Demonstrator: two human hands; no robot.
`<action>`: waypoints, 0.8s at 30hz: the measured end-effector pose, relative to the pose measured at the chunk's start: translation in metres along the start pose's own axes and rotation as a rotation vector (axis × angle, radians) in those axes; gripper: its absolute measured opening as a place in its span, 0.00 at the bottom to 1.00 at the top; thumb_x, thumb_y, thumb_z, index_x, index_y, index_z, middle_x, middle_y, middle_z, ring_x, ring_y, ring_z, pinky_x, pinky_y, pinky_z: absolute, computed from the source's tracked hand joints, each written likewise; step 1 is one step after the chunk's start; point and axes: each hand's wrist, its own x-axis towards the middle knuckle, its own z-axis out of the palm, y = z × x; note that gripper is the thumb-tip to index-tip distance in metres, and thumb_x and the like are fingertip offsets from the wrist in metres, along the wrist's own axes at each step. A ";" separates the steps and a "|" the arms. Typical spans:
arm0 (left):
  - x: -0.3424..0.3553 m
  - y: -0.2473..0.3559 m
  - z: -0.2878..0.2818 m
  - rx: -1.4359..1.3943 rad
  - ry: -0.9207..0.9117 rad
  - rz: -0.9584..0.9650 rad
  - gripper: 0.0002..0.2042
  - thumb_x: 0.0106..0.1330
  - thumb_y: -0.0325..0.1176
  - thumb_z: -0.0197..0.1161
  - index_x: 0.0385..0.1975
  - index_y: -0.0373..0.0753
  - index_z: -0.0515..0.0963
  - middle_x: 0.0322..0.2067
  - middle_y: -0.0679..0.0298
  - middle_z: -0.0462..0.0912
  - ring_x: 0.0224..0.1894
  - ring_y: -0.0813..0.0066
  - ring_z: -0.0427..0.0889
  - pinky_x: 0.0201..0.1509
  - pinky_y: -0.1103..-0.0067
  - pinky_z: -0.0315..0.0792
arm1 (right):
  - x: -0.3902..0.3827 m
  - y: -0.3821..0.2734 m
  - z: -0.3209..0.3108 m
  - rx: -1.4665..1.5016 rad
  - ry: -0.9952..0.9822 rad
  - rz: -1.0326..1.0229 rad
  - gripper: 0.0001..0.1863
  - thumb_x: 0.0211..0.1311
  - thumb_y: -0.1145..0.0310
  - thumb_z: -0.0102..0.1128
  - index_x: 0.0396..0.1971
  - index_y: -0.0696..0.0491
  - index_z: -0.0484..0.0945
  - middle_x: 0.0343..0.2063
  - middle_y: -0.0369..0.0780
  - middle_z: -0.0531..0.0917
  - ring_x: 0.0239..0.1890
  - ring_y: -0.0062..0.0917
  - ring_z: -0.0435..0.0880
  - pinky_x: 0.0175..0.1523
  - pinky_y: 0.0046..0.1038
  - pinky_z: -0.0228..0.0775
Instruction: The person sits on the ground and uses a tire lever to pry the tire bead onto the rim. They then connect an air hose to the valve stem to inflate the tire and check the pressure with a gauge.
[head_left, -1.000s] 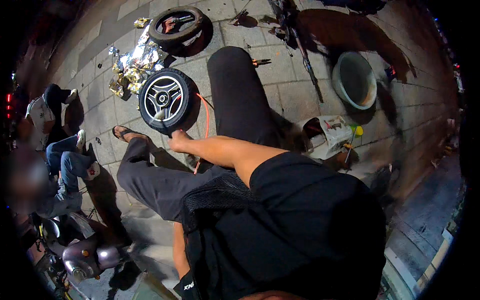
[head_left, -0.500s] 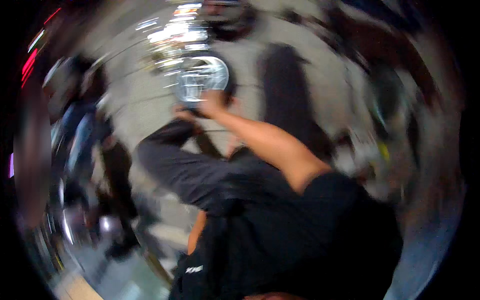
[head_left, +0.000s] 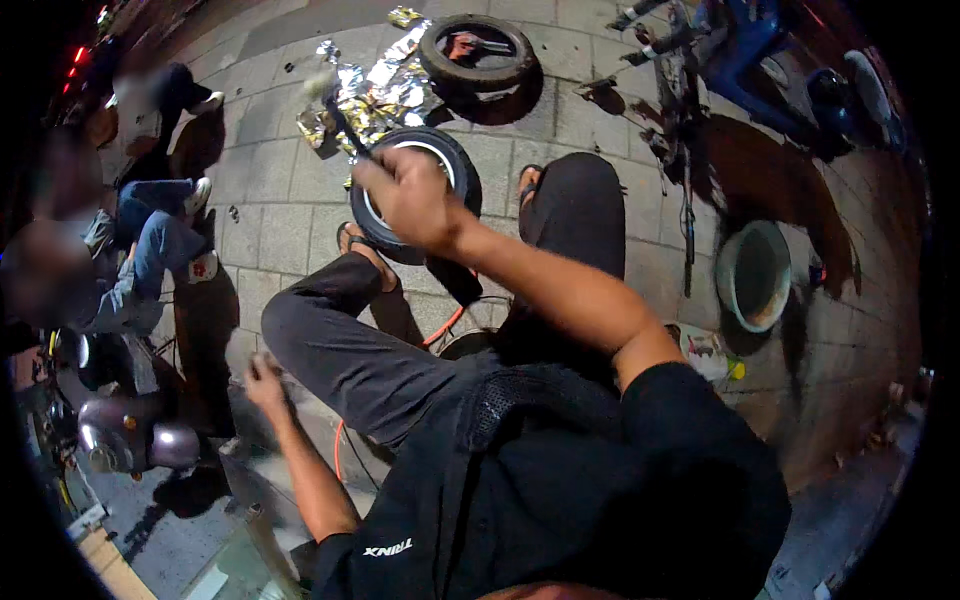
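My right hand (head_left: 415,200) is closed around a dark-handled tool (head_left: 345,125) whose pale end is blurred, so its exact kind is unclear. It is raised above a wheel with a black tyre (head_left: 463,185) and pale rim, partly hiding it. The wheel is between my sandalled feet. Away to the left, beside my bent left knee, my left hand (head_left: 265,385) reaches down over a grey ledge. Its fingers look apart, with nothing visible in them.
Crumpled silver and gold foil (head_left: 385,90) lies beyond the wheel, beside another tyre (head_left: 432,52) with a red-and-dark tool inside. A grey-green basin (head_left: 732,275) stands at right near a bicycle (head_left: 685,130). Seated people are at left, above a parked motorbike (head_left: 120,435). An orange hose (head_left: 447,325) runs below me.
My right hand has lifted from the wheel's near edge and now holds the tool up over it. My left arm is now stretched out to the left. The earlier view was heavily blurred.
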 end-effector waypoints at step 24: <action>-0.032 0.314 0.212 -0.094 -1.135 0.271 0.27 0.72 0.39 0.68 0.67 0.35 0.71 0.63 0.61 0.77 0.63 0.69 0.76 0.65 0.71 0.73 | 0.103 0.128 0.036 -0.156 -0.053 0.406 0.18 0.69 0.57 0.62 0.44 0.59 0.81 0.44 0.56 0.86 0.52 0.59 0.84 0.55 0.50 0.77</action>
